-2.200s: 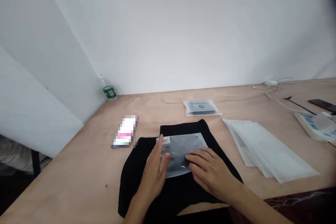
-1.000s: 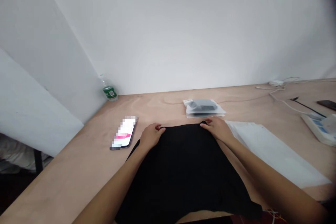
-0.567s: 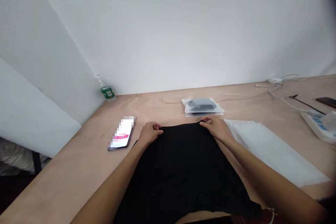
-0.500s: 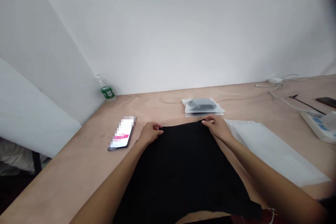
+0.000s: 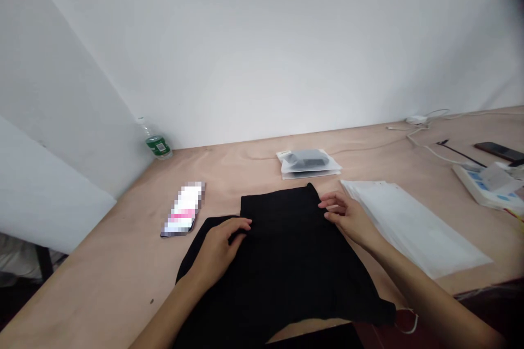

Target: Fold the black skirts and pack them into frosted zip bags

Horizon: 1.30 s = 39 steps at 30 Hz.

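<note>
A black garment (image 5: 286,262) lies spread on the table in front of me, its straight edge towards the wall and its near part running out at the bottom of the view. My left hand (image 5: 225,242) rests on its left side, fingertips on the fabric and thumb apart from the fingers. Beside the garment's right edge is my right hand (image 5: 344,215), fingers spread and fingertips close to the cloth; whether they touch it I cannot tell. Neither hand grips anything.
A phone with a lit screen (image 5: 184,210) lies left of the garment, and a green-labelled bottle (image 5: 159,144) stands in the corner. Clear bags with dark contents (image 5: 309,162) lie behind. To the right are white plastic sheets (image 5: 413,226), a power strip (image 5: 483,188), cables and a dark phone (image 5: 499,151).
Both hands have let go of the garment's far edge. My left hand has come nearer me along its left side; my right hand has slid down to its right edge.
</note>
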Motion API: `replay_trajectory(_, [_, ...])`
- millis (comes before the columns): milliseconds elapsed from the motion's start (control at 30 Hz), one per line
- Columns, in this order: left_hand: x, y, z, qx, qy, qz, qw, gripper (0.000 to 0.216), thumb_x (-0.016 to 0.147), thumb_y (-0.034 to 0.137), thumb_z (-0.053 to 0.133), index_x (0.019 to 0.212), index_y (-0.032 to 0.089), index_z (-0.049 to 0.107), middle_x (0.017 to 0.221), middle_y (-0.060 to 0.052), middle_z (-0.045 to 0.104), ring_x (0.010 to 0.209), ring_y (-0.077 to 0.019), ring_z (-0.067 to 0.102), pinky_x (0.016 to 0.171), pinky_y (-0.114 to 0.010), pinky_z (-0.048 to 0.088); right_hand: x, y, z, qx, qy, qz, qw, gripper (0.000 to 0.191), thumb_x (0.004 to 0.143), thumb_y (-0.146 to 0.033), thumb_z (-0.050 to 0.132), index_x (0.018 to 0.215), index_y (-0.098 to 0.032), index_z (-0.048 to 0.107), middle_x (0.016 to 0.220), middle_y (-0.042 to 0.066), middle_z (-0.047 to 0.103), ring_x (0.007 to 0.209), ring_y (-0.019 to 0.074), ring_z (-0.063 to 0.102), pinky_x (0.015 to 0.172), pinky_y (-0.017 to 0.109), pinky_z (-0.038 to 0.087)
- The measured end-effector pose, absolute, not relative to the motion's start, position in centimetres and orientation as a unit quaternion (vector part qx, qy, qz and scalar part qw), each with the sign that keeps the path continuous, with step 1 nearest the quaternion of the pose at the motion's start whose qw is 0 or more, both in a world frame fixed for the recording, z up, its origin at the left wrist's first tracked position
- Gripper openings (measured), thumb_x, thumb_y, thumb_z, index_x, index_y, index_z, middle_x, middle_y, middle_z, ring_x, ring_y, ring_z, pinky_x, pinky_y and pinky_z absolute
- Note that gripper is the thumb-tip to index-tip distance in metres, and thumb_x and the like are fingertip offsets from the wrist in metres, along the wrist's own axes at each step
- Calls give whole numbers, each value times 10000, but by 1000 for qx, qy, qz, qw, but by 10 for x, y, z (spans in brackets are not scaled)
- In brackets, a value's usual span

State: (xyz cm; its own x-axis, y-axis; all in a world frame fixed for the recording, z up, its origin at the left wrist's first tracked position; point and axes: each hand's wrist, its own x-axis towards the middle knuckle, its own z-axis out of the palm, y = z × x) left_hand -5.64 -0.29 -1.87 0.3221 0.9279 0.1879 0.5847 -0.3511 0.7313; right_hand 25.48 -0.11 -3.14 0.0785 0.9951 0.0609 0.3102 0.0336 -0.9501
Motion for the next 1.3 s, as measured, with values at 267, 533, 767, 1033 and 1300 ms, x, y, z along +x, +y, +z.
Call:
replay_trajectory(267, [-54,-6,-23,860,456,208,100,222,852,215,471,999,213,637,1093,-36,645,992,-190,558,873,-369,469,252,1,-48,-580,-634,273,432,252,681,-141,517,890,-238,618,1083,37,629,959,208,596,791,385,484])
replay_trajectory(533, [-92,-61,2,871,445,140,153,149,795,342,584,908,254,625,1068,-24,614,1004,-194,517,841,-333,461,270,-64,-14,-509,-788,198,285,199,782,-313,583,976,-271,602,1046,30,588,990,183,541,868,349,432])
replay_trajectory(767, [-132,-103,-12,856,472,66,200,43,721,285,645,719,248,622,1040,-32,567,999,-219,496,797,-336,448,279,-117,-6,-496,-834,215,112,159,700,-165,592,841,-238,577,999,42,578,927,208,544,785,362,444])
replay_trajectory(1033, [-122,-84,19,769,521,97,356,194,655,251,697,550,204,541,809,12,567,773,-164,546,683,-263,434,280,-98,-1,-530,-748,327,231,135,806,-237,470,817,-250,604,929,31,621,850,197,575,739,325,459])
replay_trajectory(1300, [-101,-80,25,784,532,52,315,343,538,145,664,836,273,554,894,30,579,843,-190,532,723,-286,431,253,-49,-19,-623,-635,294,349,218,855,-345,381,768,-223,539,734,12,600,709,186,566,633,287,427])
